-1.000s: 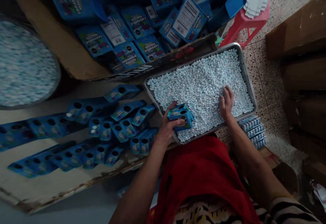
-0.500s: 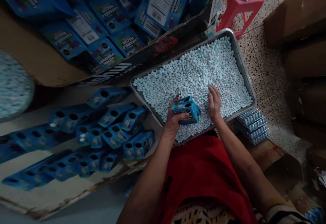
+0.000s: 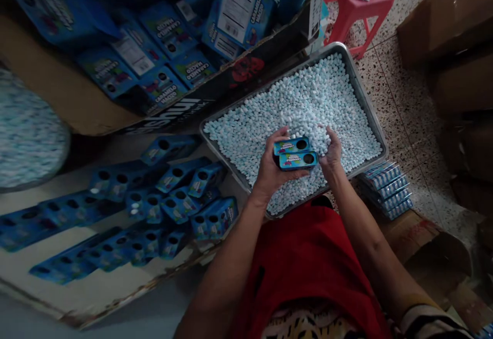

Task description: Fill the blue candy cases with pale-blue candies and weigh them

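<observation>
My left hand [image 3: 269, 167] is wrapped round two small blue candy boxes [image 3: 298, 160], stacked against each other, their dark round holes facing up. They are held over a grey plastic tub [image 3: 365, 90] filled with small white and pale blue candies [image 3: 246, 128]. Close beside the boxes, my right hand [image 3: 332, 150] is cupped, palm up, with a heap of candies in it. Its fingers are partly hidden by the candies. The heap lies next to the boxes' holes; whether any candies are dropping in I cannot tell.
Rows of similar blue boxes [image 3: 181, 203] stand on a pale table [image 3: 162, 282] at left. Behind them are a round container of candies [image 3: 26, 128] and a large carton [image 3: 90, 115] of blue boxes. A red stool [image 3: 358, 15], blister-like packs [image 3: 389, 190] and brown cartons [image 3: 439, 15] lie right.
My left hand has turned the two boxes so their holes face up, shifting them slightly right. My right hand has gone from lying on the candies to lifting a handful beside the boxes.
</observation>
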Tool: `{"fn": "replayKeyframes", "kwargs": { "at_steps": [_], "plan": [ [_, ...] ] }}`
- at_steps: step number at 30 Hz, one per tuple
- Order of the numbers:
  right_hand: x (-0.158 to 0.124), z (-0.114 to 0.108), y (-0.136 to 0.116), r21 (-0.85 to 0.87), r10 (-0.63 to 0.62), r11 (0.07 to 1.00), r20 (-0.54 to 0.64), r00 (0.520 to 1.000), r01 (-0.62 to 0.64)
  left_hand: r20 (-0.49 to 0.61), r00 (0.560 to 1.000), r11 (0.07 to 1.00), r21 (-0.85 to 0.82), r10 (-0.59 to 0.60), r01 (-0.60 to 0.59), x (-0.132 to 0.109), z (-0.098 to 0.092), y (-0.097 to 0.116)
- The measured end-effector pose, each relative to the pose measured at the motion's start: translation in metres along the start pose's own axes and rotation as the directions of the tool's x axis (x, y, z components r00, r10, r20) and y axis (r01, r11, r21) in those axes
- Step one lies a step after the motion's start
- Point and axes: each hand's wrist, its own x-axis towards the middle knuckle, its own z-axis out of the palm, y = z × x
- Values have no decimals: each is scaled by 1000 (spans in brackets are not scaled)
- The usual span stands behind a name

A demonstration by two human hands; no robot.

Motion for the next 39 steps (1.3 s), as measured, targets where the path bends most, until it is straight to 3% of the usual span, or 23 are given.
{"fn": "replayKeyframes", "kwargs": {
  "at_steps": [3,6,10,15,21,27,36,39],
  "plan": [
    [-2,19,-14,130,88,987,72,994,-97,-77,985,932,343,156,-121,-8,-27,9],
    [-24,39,-22,146,43,986,232,972,-78,-72,992,867,495,104,-55,-12,-39,15],
    [-64,62,-25,40,-84,996,393,916,74,-17,998,815,578,57,-37,-10,-35,22],
    [-79,74,-24,7,-214,972,445,870,235,-13,998,809,587,57,-38,-7,-33,25],
    [-76,89,-23,-62,-321,925,402,858,375,-16,997,857,513,80,-61,-4,-28,21],
    [-82,99,-25,-261,-307,870,374,875,417,51,997,873,482,54,-72,0,-25,20],
    [-93,97,-18,-261,-284,844,523,803,468,-33,995,877,477,89,-63,-1,-30,10],
    [-103,96,-13,-229,-283,857,541,792,462,-115,985,887,458,133,-66,3,-30,3]
  ]
}}
